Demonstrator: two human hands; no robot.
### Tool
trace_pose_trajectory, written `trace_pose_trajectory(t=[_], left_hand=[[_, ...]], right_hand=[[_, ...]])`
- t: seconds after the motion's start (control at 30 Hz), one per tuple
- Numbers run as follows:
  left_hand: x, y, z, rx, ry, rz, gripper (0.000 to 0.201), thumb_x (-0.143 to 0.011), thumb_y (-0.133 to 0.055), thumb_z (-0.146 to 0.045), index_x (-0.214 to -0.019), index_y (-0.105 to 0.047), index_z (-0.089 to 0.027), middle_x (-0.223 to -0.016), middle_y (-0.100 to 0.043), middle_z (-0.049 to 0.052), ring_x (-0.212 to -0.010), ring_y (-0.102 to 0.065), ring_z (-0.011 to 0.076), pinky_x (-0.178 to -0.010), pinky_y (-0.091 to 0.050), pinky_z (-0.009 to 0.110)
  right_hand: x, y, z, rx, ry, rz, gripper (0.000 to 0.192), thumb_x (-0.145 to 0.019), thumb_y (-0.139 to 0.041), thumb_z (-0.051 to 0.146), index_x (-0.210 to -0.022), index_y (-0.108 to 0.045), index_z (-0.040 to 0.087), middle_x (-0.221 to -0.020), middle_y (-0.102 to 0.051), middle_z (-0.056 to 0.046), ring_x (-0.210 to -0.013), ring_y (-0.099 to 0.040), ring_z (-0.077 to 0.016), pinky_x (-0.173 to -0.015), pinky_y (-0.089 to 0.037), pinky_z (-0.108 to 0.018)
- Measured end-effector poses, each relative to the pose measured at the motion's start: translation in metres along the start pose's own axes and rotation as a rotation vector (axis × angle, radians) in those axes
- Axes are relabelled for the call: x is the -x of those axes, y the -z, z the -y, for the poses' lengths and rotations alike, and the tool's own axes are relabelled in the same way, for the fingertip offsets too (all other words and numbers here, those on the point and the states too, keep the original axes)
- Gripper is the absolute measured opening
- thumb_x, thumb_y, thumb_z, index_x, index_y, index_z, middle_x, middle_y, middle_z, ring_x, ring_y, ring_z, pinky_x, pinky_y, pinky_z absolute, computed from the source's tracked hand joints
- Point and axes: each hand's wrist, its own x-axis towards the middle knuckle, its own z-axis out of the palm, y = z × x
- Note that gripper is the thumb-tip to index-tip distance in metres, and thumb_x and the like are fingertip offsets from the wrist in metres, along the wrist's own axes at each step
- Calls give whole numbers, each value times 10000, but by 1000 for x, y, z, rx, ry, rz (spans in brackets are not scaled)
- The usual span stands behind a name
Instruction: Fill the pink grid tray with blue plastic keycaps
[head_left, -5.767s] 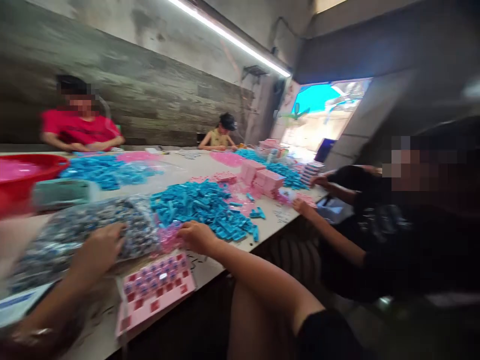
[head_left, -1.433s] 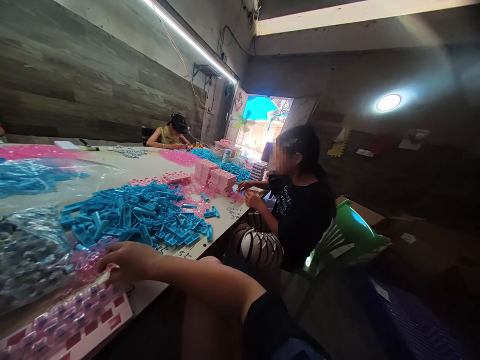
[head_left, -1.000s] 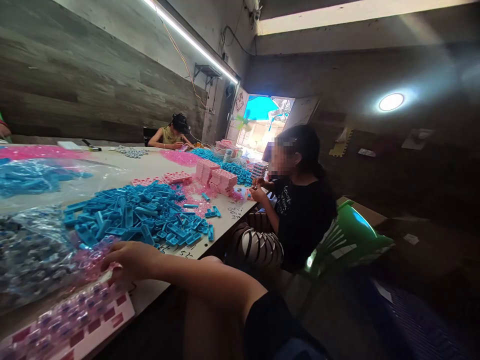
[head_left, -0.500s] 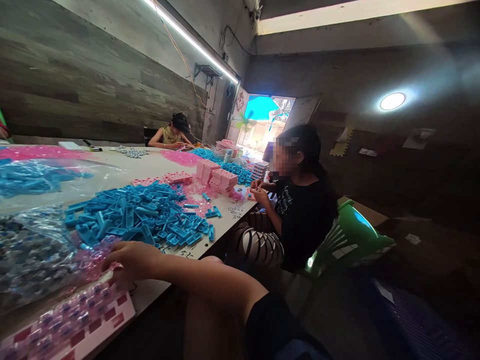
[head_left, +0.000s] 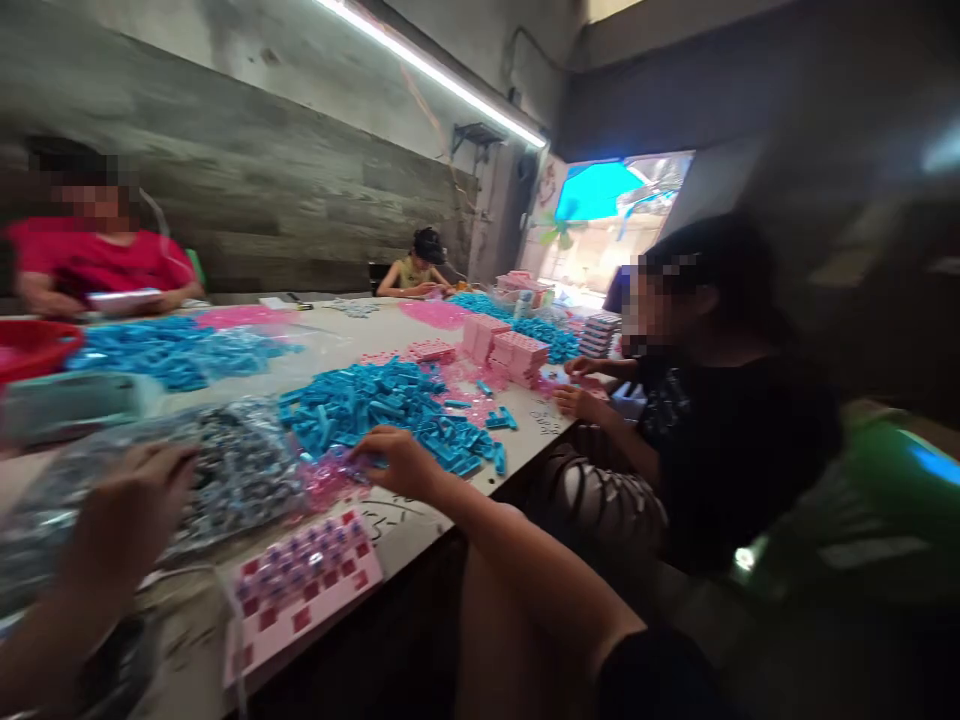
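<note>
My right hand (head_left: pixel 397 462) reaches into a small heap of clear pink plastic pieces (head_left: pixel 330 478); its fingers are bent together, and whatever they pinch is hidden. On the left, my left hand (head_left: pixel 135 505) is over a clear plastic bag of small grey pieces (head_left: pixel 244 465). Motion smears its fingers, so its grip is unclear. Between my hands, close to the table edge, lies a pink tray (head_left: pixel 300 618) with square pockets. Clear pieces stand in rows on much of it, while other pockets show dark pink squares.
Blue plastic pieces (head_left: pixel 367 400) form a big pile beyond my right hand. Pink tray stacks (head_left: pixel 517 355) stand farther back. A red basin (head_left: pixel 37 345) and a pale green container (head_left: pixel 79 405) are at left. Co-workers sit at right (head_left: pixel 720 430), far side (head_left: pixel 416 275) and left (head_left: pixel 105 265).
The view has swung left, bringing my left hand, the red basin and a co-worker in red into sight. My right hand has moved from beside the tray to the clear pink pieces.
</note>
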Motion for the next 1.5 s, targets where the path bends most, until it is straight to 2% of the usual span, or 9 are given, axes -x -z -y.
trace_pose_trajectory(t=[0.07, 0.17, 0.23, 0.33, 0.43, 0.57, 0.77, 1.23, 1.5], left_hand=[[0, 6, -1, 9, -34, -46, 240, -871, -453, -352, -892, -594, -158, -896, -562, -10, -861, -555, 156, -802, -465, 309], [7, 3, -28, 211, -130, 19, 278, -857, -483, -393, -888, -615, -150, -959, -557, 43, -663, -575, 114, -654, -506, 264], [17, -3, -53, 303, -232, 142, 214, -863, -486, -325, -887, -631, -169, -938, -591, 55, -800, -610, 162, -708, -510, 270], [38, -9, -85, 428, -337, 328, 167, -863, -469, -194, -905, -630, -184, -899, -620, 43, -807, -613, 148, -723, -507, 257], [55, -9, -100, 458, -340, 496, 165, -815, -544, -146, -953, -618, -199, -907, -638, 32, -800, -609, 149, -722, -501, 260], [65, -9, -99, 441, -343, 602, 114, -785, -592, -132, -863, -631, -205, -876, -638, 21, -821, -590, 161, -741, -482, 276], [72, -20, -91, 432, -400, 569, 160, -828, -505, -117, -876, -628, -207, -927, -612, 40, -861, -564, 160, -756, -466, 278], [75, -26, -88, 478, -490, 512, 208, -832, -483, -99, -864, -650, -217, -900, -579, 48, -845, -549, 148, -739, -455, 254], [67, -21, -87, 459, -585, 589, 204, -900, -436, -113, -858, -615, -201, -953, -622, 35, -895, -554, 141, -784, -434, 244]], right_hand=[[8, 9, 4, -53, -42, -93, 255, -697, -622, 31, -925, -635, 144, -880, -647, -36, -842, -604, -140, -796, -460, -244], [21, 16, 12, -109, -83, -107, 285, -660, -616, 27, -918, -630, 148, -877, -663, -31, -813, -608, -141, -773, -466, -252], [29, 16, 17, -134, -89, -59, 296, -653, -607, 27, -918, -627, 156, -860, -664, -19, -785, -603, -133, -740, -466, -241], [37, 16, 22, -134, -95, 24, 310, -635, -595, 16, -906, -625, 162, -835, -656, -6, -740, -584, -121, -692, -456, -225], [42, 13, 22, -131, -104, 95, 269, -620, -600, 22, -850, -624, 158, -787, -637, 0, -705, -568, -116, -653, -441, -214], [50, 7, 20, -173, -100, 179, 223, -624, -612, 41, -816, -622, 155, -763, -629, -2, -687, -564, -113, -629, -432, -205], [59, 5, 23, -186, -116, 250, 246, -620, -598, 22, -825, -628, 155, -799, -638, -11, -719, -573, -122, -663, -442, -212], [64, 1, 11, -163, -165, 233, 253, -612, -579, 8, -813, -617, 157, -783, -630, -6, -717, -566, -123, -655, -432, -212], [63, 4, 8, -167, -148, 199, 236, -622, -572, -3, -797, -616, 149, -758, -623, -2, -688, -552, -111, -643, -420, -206]])
